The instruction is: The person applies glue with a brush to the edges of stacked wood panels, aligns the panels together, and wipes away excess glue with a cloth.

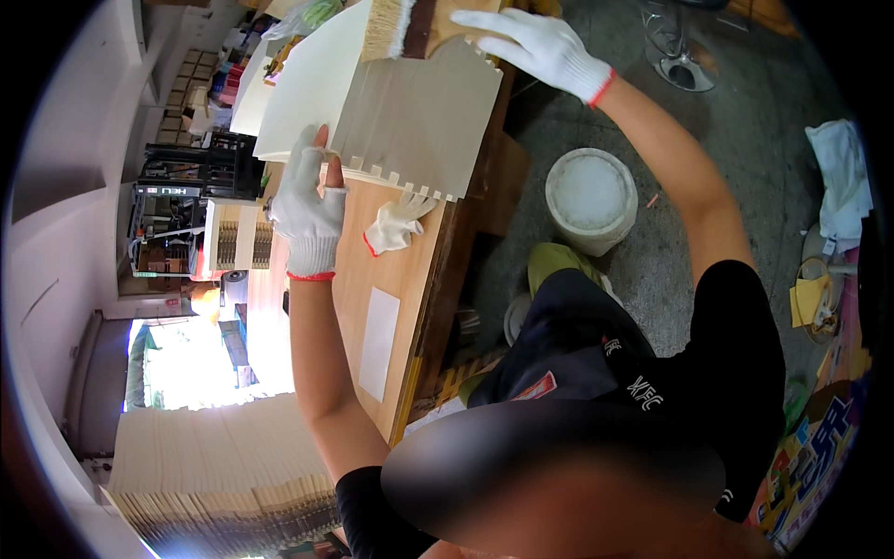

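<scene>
Stage: work in progress, judged from the brush in use position and the panels lying out on the bench.

Right hand [549, 54], in a white knit glove with a red cuff: fingers long and only slightly bent, laid over the wooden handle of a wide flat brush with pale bristles and a dark brown band [421, 30]. Taken as holding it; thumb hidden. The brush is over the far part of a flat grey panel with notched edges [419, 116]; whether the bristles touch it cannot be told.

Left hand [312, 212], in a similar glove with bare fingertips showing: thumb and finger parted, at the near end of a smooth cream-coloured panel [312, 79]. Whether it pinches the edge is unclear.

Location: both panels are on the light-brown wooden bench [358, 289], the grey one along the person's side, the cream one to its left.

Done: the grey panel's visible face looks even, with no distinct wet boundary, so the portion brushed cannot be judged.

Left: extent unknown. A tall stack of pale thin boards [214, 447] stands at lower left; its part in the work is uncertain. An unworn off-white glove [399, 225] lies near the notched edge.
</scene>
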A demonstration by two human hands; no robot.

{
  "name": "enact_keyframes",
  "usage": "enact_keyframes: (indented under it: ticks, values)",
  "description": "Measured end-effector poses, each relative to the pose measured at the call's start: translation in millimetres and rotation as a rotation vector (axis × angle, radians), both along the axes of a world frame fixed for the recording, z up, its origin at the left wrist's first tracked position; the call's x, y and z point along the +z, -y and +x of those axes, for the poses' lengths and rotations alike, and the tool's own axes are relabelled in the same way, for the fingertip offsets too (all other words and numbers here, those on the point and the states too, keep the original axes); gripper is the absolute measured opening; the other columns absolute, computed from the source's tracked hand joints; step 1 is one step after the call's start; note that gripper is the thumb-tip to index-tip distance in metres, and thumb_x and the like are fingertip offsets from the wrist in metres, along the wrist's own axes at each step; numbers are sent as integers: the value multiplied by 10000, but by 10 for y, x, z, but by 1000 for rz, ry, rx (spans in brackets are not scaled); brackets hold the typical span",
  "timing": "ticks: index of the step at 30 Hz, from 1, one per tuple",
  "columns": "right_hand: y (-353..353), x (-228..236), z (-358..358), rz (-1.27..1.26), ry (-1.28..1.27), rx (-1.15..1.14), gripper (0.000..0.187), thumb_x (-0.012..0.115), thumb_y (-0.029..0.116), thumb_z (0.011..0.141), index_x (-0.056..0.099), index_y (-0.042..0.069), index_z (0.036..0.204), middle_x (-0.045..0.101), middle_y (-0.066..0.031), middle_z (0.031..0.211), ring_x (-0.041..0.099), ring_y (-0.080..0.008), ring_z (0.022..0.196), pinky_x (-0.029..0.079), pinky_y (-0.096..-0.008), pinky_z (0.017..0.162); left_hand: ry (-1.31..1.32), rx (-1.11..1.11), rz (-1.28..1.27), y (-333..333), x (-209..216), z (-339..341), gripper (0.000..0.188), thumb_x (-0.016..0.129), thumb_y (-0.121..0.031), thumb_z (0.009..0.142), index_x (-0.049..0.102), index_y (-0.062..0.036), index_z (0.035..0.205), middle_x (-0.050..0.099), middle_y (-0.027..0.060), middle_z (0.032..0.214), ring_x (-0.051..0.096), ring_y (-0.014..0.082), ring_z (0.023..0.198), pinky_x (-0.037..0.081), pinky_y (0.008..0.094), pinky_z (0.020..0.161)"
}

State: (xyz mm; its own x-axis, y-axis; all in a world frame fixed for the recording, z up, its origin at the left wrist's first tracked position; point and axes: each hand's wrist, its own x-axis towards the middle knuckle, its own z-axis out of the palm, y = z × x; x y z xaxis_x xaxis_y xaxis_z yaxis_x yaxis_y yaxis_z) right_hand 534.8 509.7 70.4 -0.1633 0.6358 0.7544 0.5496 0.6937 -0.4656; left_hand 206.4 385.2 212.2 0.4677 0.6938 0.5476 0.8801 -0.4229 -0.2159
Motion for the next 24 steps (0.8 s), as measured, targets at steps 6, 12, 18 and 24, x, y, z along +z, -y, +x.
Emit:
enact_keyframes:
  ticks: [6,12,18,24]
  values:
    - [-491,184,322,-23,-26,-231,370,539,317,996,624,190,1334,708,-133,1128,691,-315,971,545,-407,852,160,34,-76,-21,-62,62,167,578,-163,988,635,-9,957,684,82,1285,711,211,970,531,297,802]
    - [-343,184,260,59,106,-224,408,555,370,978,602,244,1364,707,-158,1016,681,-362,860,541,-445,792,182,4,-67,-6,-83,62,118,589,-106,960,635,3,962,671,145,1286,643,294,1185,500,342,951]
    - [-916,269,103,-51,-503,-67,563,606,369,973,497,80,1445,603,-220,1347,598,-316,1230,461,-384,1021,170,17,-49,7,-114,45,179,650,-82,909,670,-18,1074,646,165,1316,624,336,1213,492,371,996]
    - [-1178,709,-304,-476,-565,593,598,746,317,894,545,103,1416,630,-3,909,534,-110,701,414,-256,572,233,25,33,64,-235,151,370,735,-88,860,643,-32,1214,585,155,1399,603,332,1234,488,372,998]
